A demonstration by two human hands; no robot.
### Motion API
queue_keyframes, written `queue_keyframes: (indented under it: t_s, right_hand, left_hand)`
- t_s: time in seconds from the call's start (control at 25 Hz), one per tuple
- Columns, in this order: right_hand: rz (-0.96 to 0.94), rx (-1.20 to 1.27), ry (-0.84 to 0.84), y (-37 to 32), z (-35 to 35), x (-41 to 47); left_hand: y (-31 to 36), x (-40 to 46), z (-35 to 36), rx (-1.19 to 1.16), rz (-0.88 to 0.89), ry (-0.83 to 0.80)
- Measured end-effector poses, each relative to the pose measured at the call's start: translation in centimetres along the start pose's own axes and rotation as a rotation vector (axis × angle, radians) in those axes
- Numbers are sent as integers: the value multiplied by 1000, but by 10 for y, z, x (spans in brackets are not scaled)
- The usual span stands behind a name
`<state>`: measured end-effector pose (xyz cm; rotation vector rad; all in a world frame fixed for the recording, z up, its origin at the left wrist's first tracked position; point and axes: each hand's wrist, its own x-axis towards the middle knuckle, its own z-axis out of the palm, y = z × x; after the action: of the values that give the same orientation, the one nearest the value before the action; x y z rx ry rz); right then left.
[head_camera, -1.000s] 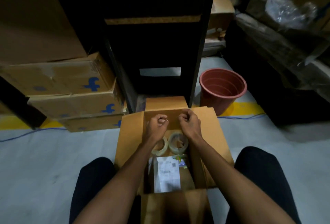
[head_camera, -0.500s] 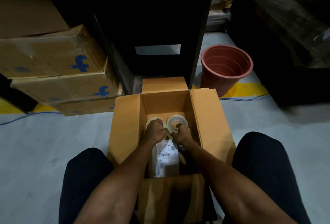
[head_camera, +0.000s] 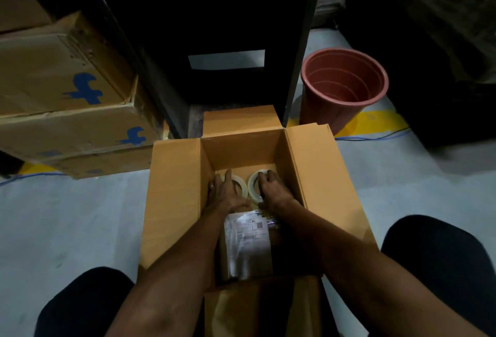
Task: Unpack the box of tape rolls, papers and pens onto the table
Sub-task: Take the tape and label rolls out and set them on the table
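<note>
From the head view, we saw the open cardboard box (head_camera: 252, 154) on the floor (head_camera: 67, 224) between the knees. At its 12 o'clock end lay two pale tape rolls side by side. Our left hand (head_camera: 224, 191) curled its grip over the left roll (head_camera: 239, 185); our right hand (head_camera: 272, 189) clasped the right roll (head_camera: 255, 189). Toward 6 o'clock lay a plastic-wrapped packet of papers (head_camera: 248, 242).

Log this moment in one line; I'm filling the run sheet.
left hand on left whitish tape roll | right hand on right whitish tape roll | both inside open cardboard box
</note>
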<state>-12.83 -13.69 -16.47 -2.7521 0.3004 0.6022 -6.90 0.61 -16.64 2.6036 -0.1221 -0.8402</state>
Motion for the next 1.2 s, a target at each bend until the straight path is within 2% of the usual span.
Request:
queue_keyframes:
  t_s: [0.28, 0.44, 0.68, 1.04, 1.2]
  right_hand:
    - [106, 40, -59, 9, 16, 30]
    - [120, -33, -12, 8, 18, 39]
    - [188, 6, -20, 4, 20, 49]
    - [168, -117, -31, -1, 13, 41]
    - [89, -206, 25, -12, -14, 27]
  left_hand:
    - [-12, 27, 13, 290, 46, -50]
    - [-13, 29, 19, 445, 108, 69]
    - [-13, 27, 22, 545, 144, 131]
    - [-5, 12, 10, 678, 148, 193]
    - [3, -4, -10, 597, 127, 227]
